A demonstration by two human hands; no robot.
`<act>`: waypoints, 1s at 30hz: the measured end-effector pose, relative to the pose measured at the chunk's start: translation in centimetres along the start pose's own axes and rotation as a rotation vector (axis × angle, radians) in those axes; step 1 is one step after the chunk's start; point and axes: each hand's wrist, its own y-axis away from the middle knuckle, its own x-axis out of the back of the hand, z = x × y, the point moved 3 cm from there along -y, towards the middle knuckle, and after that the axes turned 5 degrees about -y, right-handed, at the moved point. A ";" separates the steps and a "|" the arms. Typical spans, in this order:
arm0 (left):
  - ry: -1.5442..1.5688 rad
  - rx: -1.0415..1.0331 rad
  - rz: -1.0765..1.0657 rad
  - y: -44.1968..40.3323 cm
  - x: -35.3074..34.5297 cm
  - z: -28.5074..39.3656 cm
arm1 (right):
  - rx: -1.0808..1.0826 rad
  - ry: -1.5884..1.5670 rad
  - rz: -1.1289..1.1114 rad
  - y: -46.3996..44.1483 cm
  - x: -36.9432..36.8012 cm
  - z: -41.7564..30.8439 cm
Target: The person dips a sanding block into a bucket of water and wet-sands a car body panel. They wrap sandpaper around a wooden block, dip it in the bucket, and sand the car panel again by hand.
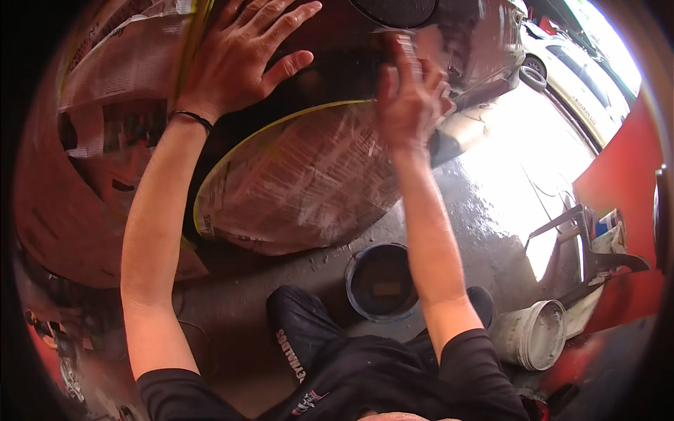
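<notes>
My left hand (242, 59) rests on the dark car body panel (319, 67), fingers stretched out and thumb apart, holding nothing. A dark band circles that wrist. Over the same panel, to the right, is my right hand (414, 98), blurred by motion. Its fingers are bent and close together against the surface; whatever lies under them is hidden. Below both hands, newspaper masking (309, 179) edged with yellow tape covers the rounded wheel area. More newspaper (116, 105) is taped over the bodywork at the left.
A dark bucket (381, 283) with a small block in it stands on the wet floor by my legs. A whitish tub (530, 335) lies tilted at the right. Beyond are a red panel (625, 175), a loose tyre (533, 78) and a white car (579, 81).
</notes>
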 end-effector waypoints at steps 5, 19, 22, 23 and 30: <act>-0.001 -0.002 0.019 0.2 -0.7 0.0 | -0.361 -0.082 0.081 -2.1 -1.7 5.1; -0.030 0.022 0.024 0.4 -1.0 0.2 | -0.131 0.025 0.129 -0.1 -1.4 -3.1; -0.046 0.018 -0.001 0.2 -0.6 0.2 | 0.115 -0.012 0.057 0.3 0.0 -5.6; -0.051 0.018 -0.006 0.1 -0.5 0.1 | 0.014 -0.046 0.035 -0.2 -0.4 -2.3; -0.080 0.042 0.008 0.5 -0.6 0.0 | -0.146 0.054 -0.016 0.1 -0.6 0.9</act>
